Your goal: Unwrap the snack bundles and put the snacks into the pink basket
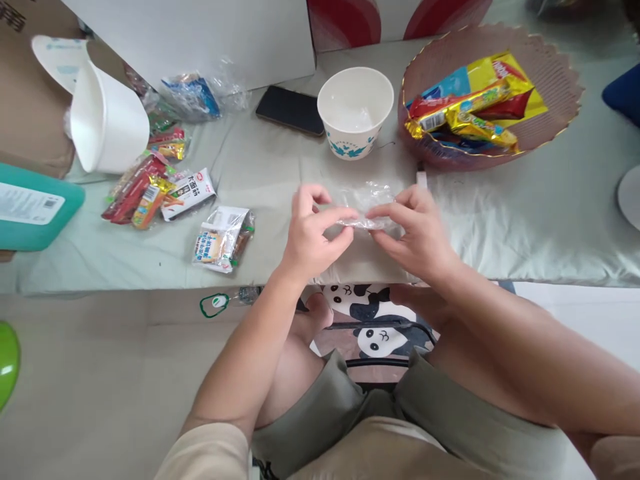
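Note:
Both of my hands meet over the near part of the table, in front of a white paper bowl [356, 110] with a blue-green leaf print. A crumpled clear plastic bag [367, 197] is pinched between them. My left hand [316, 230] grips its left side with thumb and index finger. On the right side, the fingertips of my right hand [415, 230] press the plastic. Inside the bowl lies something whitish and see-through, too unclear to name. A pink scalloped bowl [545, 73] holding several wrapped snacks [470, 107] stands beyond my right hand.
A black phone [290, 110] lies left of the paper bowl. Packaged snacks [145, 187] and a clear packet [223, 239] are at the left. Behind them a white paper container [113, 123] lies tilted near a teal container [37, 207]. The table's front edge [150, 288] runs below my hands.

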{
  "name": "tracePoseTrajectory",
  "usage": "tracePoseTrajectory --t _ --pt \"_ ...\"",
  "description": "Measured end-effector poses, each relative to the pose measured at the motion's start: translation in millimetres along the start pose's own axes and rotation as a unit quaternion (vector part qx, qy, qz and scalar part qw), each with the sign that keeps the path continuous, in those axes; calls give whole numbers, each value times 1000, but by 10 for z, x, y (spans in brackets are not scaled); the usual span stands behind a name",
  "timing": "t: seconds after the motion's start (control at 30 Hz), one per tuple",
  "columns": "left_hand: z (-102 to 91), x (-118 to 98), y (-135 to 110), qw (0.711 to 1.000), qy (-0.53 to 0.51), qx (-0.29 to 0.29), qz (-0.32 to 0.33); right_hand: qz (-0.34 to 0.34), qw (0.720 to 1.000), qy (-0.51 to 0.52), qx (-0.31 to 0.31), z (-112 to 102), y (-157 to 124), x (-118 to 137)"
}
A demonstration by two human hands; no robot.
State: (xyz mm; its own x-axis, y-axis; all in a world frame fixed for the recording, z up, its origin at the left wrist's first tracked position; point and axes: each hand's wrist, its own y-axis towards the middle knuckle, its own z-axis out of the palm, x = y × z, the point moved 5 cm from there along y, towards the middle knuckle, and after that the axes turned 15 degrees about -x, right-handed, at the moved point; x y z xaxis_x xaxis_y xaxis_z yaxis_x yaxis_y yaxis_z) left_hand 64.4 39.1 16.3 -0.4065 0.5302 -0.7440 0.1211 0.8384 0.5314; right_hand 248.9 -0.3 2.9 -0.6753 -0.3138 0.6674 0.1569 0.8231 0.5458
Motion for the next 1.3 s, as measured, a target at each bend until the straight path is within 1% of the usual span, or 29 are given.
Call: tracePoseTrajectory --t 0.07,0.1,0.13,0.17,0.23,0.3,0.33,0.4,0.43,0.5,0.53,0.6,0.7,0.73,0.8,0.87,0.9,0.93,1.0,1.03,1.07,1.1,1.17,1.23,1.3 --pt "-24 -16 11 1000 -25 -11 -14 -15 999 13 -33 -22 36 66" --pt "-21 -15 18 998 -56 -4 -34 -10 999 41 -33 -28 59 102" --pt "-5 -5 22 993 -96 12 -66 10 997 77 -19 -25 83 127" --pt "22 15 22 984 -140 32 -108 49 992 117 5 -12 103 138" --pt "106 78 0 949 -215 79 -215 158 968 190 50 30 122 118" --pt "196 143 -39 909 -256 113 -309 262 933 238 65 68 119 68" --pt "229 169 -51 896 -265 115 -338 299 917 258 63 84 117 44" --pt "264 215 -48 885 -274 91 -364 348 889 290 66 122 112 3" --pt "270 234 -40 884 -277 72 -369 363 879 300 79 146 106 -12" --pt "278 263 -28 878 -286 45 -381 379 868 300 112 185 94 -35" --pt "286 271 -26 872 -293 41 -391 380 867 295 125 195 90 -45" --pt "312 266 -34 855 -306 59 -415 379 870 288 130 195 89 -70" --pt "358 218 -52 838 -310 103 -436 361 881 286 108 183 99 -114" --pt "371 203 -55 838 -305 110 -439 347 890 280 95 177 102 -132" --pt "392 186 -50 841 -294 102 -443 311 914 253 54 145 111 -177" --pt "418 189 -40 838 -289 85 -455 254 942 220 3 83 127 -205" --pt "434 199 -34 833 -292 78 -464 214 955 205 -14 46 137 -200" --pt "449 213 -26 826 -296 71 -474 166 967 190 -23 10 148 -181" --pt "476 244 -8 815 -305 70 -487 60 985 159 -21 -55 167 -118" --pt "490 256 1 810 -312 78 -490 18 989 144 -18 -82 175 -93" --pt "503 262 7 805 -320 89 -491 -9 991 132 -18 -107 184 -83" --pt "515 263 11 801 -327 102 -491 -18 992 123 -23 -129 197 -90" --pt "540 255 2 797 -326 129 -491 0 994 103 -39 -160 230 -144" --pt "566 242 -19 805 -303 142 -489 28 995 79 -54 -178 261 -210" --pt "605 225 -43 818 -276 150 -482 42 995 68 -60 -192 285 -246"
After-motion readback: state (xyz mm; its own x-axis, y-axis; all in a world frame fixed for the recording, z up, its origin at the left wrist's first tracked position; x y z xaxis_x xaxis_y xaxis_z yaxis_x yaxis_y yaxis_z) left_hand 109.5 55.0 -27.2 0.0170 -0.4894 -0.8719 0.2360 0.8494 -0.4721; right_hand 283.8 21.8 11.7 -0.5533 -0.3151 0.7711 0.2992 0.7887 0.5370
